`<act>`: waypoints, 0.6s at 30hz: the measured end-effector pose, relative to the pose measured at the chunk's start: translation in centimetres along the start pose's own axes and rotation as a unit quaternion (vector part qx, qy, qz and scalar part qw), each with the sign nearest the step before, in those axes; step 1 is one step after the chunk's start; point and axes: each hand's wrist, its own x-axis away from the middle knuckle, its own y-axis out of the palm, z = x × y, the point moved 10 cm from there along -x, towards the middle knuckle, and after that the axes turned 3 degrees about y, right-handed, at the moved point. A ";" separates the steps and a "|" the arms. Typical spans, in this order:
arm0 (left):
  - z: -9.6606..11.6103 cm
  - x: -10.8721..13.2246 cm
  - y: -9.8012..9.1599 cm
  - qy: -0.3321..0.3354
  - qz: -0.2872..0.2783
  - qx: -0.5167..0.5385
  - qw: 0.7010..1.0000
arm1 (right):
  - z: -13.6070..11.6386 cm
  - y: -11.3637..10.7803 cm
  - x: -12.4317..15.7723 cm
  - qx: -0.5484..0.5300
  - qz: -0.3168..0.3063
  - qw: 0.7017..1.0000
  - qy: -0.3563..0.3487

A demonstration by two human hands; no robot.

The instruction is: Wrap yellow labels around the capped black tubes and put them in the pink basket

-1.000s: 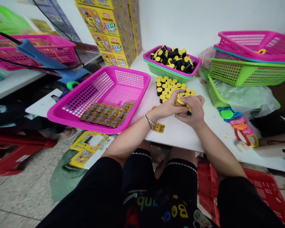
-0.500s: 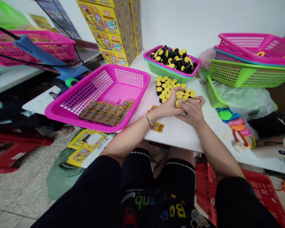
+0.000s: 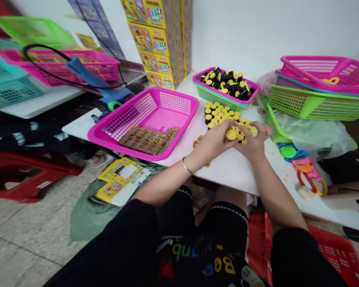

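A small black cup with a yellow lid [image 3: 231,134] is held between my two hands above the white table [image 3: 227,167], lid facing me. My left hand [image 3: 217,138] grips it from the left with closed fingers. From the right, my right hand [image 3: 253,139] pinches its side with thumb and fingers, which partly hide the cup's body. Just behind the hands, several like yellow-topped cups [image 3: 217,111] stand upright in a close group. Small printed packets [image 3: 197,140] lie partly hidden under my left wrist.
A pink basket [image 3: 107,145] with rows of printed packets stands left. Behind the cups, a stacked basket [image 3: 197,81] is heaped with more. Yellow boxes [image 3: 155,40] are piled at the back. Nested baskets [image 3: 317,103], coloured bands [image 3: 308,169] and a fan [image 3: 347,199] are on the right.
The view has swung left, so the scene sits farther right. My fingers have shifted around the cup, and its yellow lid now shows more fully.
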 end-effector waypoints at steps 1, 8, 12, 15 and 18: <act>1.8 0.8 -1.1 0.019 -0.008 -0.040 0.999 | 0.5 -0.5 -0.3 0.009 0.018 1.000 0.024; 1.8 1.3 -13.3 -0.081 -0.040 -0.234 0.968 | 0.0 -0.8 -0.9 0.010 -0.006 0.999 0.047; -8.9 0.3 -18.4 -0.259 -0.122 -0.291 0.913 | -1.6 1.4 0.0 0.011 -0.104 0.994 -0.014; -14.9 0.7 -19.8 -0.314 -0.166 -0.328 0.875 | -1.4 2.5 0.4 0.033 -0.149 0.988 -0.024; -17.5 1.6 -19.0 -0.328 -0.203 -0.341 0.857 | -1.0 3.0 0.4 0.033 -0.171 0.984 -0.021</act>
